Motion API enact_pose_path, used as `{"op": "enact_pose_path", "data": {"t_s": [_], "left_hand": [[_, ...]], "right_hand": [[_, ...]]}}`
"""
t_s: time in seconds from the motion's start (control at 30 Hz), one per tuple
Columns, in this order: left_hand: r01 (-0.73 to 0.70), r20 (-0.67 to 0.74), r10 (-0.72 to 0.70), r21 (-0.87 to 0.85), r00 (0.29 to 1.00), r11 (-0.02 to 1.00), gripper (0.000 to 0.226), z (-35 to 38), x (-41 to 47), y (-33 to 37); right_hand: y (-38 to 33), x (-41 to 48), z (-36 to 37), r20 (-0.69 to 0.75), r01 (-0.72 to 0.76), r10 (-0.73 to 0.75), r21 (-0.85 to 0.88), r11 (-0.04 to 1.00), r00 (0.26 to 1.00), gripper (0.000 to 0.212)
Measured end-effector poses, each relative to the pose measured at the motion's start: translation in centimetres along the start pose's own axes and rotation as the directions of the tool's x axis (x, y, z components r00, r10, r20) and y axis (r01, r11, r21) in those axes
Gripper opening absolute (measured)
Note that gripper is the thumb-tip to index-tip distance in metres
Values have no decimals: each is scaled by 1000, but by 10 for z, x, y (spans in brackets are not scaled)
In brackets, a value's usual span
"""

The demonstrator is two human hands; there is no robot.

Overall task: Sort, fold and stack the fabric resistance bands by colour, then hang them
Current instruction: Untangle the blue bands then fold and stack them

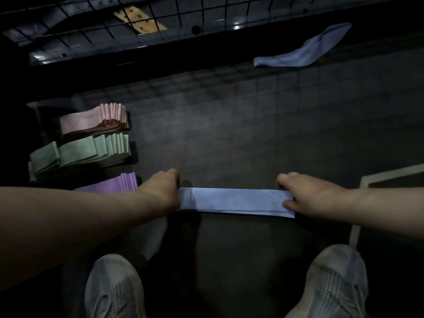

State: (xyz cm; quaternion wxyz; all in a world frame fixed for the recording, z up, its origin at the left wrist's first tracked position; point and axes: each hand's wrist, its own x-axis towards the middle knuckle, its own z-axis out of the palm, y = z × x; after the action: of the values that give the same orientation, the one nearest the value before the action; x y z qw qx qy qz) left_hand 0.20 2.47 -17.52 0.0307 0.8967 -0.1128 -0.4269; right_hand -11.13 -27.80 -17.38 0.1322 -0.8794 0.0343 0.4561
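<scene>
Folded blue band (pixel 231 199): lies flat along the near edge of the dark desk (pixel 229 134), long side running left to right, several layers showing at its near edge; a pale "20" is printed close to its right end.
Left hand (pixel 165 189): at the band's left end, knuckles up, fingers curled down over the end and gripping it; fingertips hidden.
Right hand (pixel 305 193): at the band's right end, thumb lying on top of the fabric near the "20", fingers curled at the far edge, holding that end.
Band relative to hands: stretched straight between the two, one end under each.
Loose blue band (pixel 305 51): unfolded and rumpled, far right of the desk, well apart from both hands.
Pink stack (pixel 91 121): folded bands, far left.
Green stack (pixel 78 152): just in front of the pink one.
Purple stack (pixel 114 183): nearest of the three, partly hidden by the left forearm, just beside the left hand.
Wire grid (pixel 114 24): along the far side of the desk.
Shoes (pixel 114 288): pale pair, below the desk edge.
</scene>
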Motion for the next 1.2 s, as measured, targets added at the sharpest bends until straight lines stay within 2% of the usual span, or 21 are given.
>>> {"op": "enact_pose_path", "data": {"t_s": [0.07,0.1,0.13,0.2,0.27,0.33,0.43,0.5,0.53,0.7,0.83,1.03,1.2], "left_hand": [[-28,-17,31,123,999,992,45,1,-2,2],[-80,-64,97,233,993,969,50,1,-3,3],[-158,-109,210,363,972,918,53,1,-4,4],[-325,-110,461,569,880,756,64,5,-4,4],[-401,7,536,671,844,623,83,10,-3,3],[-397,92,496,732,863,554,84,17,2,5],[-418,105,535,754,839,506,59,22,7,9],[-442,125,548,746,827,497,52,20,8,10],[-453,129,554,737,822,502,50,20,8,8],[-457,128,551,725,825,516,52,27,7,6],[-447,129,519,703,845,553,50,31,13,7],[-443,129,491,665,861,602,49,27,13,11],[-424,168,405,562,899,710,73,24,9,13]], "right_hand": [[-3,-2,4,-60,16,-21,-82,997,998,34],[-5,-4,5,-110,35,-53,-162,986,993,42],[-6,-6,6,-151,55,-96,-259,964,984,54],[-10,-7,12,-155,101,-174,-392,915,972,84],[-12,-5,19,-96,123,-178,-416,901,979,106],[-14,0,26,-91,122,-174,-412,903,981,107],[-15,3,30,-141,138,-220,-441,887,965,80],[-15,2,28,-160,153,-250,-455,877,955,58],[-15,1,27,-160,155,-252,-455,877,954,54],[-10,-2,30,-97,172,-239,-449,877,966,73],[-12,-1,34,-88,184,-233,-382,906,968,55],[-15,-1,31,-128,140,-190,-325,935,973,61],[-19,0,34,-177,68,-96,-156,985,980,47]]}}
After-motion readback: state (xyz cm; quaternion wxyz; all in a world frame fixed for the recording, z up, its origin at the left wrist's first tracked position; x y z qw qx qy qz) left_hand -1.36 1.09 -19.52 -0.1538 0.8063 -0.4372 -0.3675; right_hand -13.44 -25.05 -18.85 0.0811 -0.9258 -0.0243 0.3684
